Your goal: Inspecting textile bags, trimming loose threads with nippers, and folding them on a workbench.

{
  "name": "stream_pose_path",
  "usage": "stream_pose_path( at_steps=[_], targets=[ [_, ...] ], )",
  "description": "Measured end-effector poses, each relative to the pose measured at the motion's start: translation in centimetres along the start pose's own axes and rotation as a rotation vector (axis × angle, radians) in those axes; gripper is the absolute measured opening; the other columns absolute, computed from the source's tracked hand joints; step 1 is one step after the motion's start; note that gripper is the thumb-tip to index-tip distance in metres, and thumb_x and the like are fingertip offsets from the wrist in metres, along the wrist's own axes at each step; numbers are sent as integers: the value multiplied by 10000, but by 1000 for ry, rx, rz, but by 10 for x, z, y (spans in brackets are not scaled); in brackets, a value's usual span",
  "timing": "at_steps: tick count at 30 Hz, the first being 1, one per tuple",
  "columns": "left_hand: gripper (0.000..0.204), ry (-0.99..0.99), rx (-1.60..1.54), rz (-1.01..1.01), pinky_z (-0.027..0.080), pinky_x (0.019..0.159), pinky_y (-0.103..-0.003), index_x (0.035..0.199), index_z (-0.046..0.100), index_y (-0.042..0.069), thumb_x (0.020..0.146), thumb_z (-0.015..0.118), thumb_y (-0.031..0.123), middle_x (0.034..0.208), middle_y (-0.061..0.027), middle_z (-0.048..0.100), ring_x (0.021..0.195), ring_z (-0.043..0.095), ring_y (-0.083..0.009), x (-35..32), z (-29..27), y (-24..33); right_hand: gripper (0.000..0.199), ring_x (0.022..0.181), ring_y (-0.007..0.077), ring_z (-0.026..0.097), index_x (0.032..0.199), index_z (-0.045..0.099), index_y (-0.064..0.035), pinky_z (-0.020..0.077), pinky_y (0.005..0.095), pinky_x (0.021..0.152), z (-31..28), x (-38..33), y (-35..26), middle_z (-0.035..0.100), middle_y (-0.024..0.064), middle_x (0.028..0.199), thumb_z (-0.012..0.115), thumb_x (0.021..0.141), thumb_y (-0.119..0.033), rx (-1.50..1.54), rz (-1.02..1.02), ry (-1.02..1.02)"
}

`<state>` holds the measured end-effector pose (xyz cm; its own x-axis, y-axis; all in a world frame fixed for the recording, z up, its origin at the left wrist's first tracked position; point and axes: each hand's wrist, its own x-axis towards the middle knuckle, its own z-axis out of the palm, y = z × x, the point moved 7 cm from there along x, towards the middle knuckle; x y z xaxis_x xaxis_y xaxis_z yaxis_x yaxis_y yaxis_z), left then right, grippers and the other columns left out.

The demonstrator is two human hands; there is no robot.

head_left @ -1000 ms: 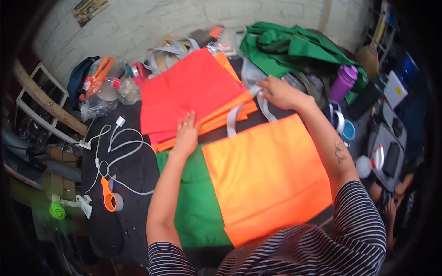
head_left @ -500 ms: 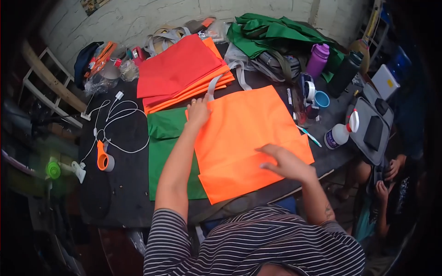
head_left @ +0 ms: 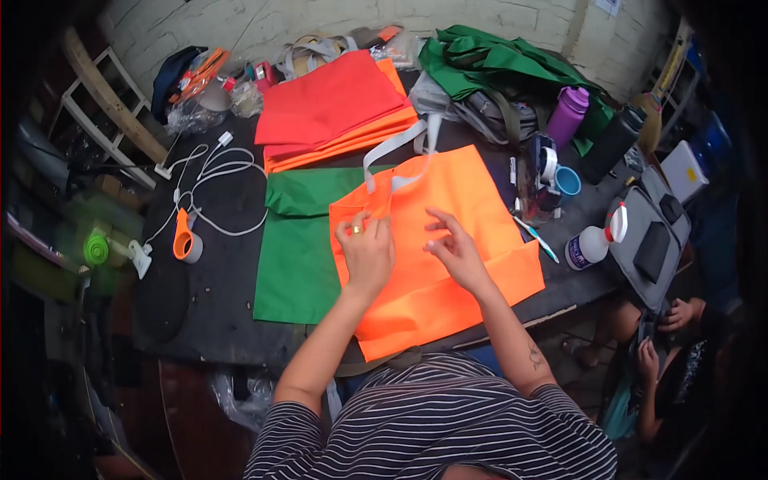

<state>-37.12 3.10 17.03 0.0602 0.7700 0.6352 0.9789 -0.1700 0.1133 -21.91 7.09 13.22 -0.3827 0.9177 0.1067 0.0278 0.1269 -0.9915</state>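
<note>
An orange cloth tote bag (head_left: 448, 304) with grey strap handles (head_left: 370, 162) lies before me, its lower part folded up. My left hand (head_left: 370, 254) is on its upper left part, fingers bent and closed on the cloth. The cloth there is rumpled, and one handle stands up in a loop. My right hand (head_left: 458, 254) hovers over the middle of the bag, thumb and fingers apart, holding nothing. A green cloth piece (head_left: 296, 264) lies flat, partly under the orange bag's left side.
Red and orange cloth pieces (head_left: 328, 104) are stacked behind. Further right are green cloth (head_left: 512, 68), a purple bottle (head_left: 568, 116), a blue cup (head_left: 567, 182) and a spray bottle (head_left: 588, 246). A tape dispenser (head_left: 186, 244) and white cable (head_left: 228, 232) lie left. Another person's hands (head_left: 680, 314) show at right.
My left hand has come down and right from the bag's top left corner, and the cloth there has shifted. My right hand has moved up and left. The handles now stand higher.
</note>
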Motion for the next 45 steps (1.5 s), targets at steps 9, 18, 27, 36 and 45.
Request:
stream_pose_path(
  at_steps=[9, 18, 27, 36, 45],
  targets=[
    [218, -112, -194, 29, 340, 918, -450, 993, 636, 44, 776, 636, 56, 924, -92, 637, 1055, 565, -244, -36, -9, 7, 428, 827, 292, 595, 1185, 561, -104, 509, 345, 743, 55, 23, 26, 475, 160, 1118, 563, 790, 62, -629, -223, -77],
    [269, 19, -111, -177, 347, 908, -469, 939, 689, 48, 878, 590, 291, 1033, -178, 531, 1074, 468, -325, 3, -28, -35, 74, 804, 343, 589, 879, 600, 4, 492, 409, 703, 67, 11, 9, 532, 173, 883, 594, 807, -11, -455, -355, 7],
    [311, -573, -506, -366, 483, 658, -465, 940, 472, 43, 792, 671, 230, 756, -195, 612, 786, 621, -381, -5, -8, -41, 148, 712, 193, 588, 809, 561, 17, 462, 287, 652, 55, -16, 8, 548, 93, 744, 683, 812, -67, -396, -255, 64],
    [187, -392, -708, -266, 464, 659, -340, 926, 613, -4, 785, 510, -73, 834, -149, 579, 756, 606, -255, -9, -34, -13, 295, 793, 85, 606, 1062, 501, -8, 495, 230, 703, 56, -16, 45, 637, 46, 893, 679, 872, -146, 676, 340, 89],
    [637, -346, -590, -417, 482, 827, -351, 1172, 555, -28, 596, 816, 50, 1041, -142, 548, 969, 582, -304, -10, -61, -20, 415, 935, 173, 640, 1243, 486, 42, 507, 295, 857, 52, -30, 37, 636, 118, 1098, 604, 845, 25, 705, 303, -30]
  ],
)
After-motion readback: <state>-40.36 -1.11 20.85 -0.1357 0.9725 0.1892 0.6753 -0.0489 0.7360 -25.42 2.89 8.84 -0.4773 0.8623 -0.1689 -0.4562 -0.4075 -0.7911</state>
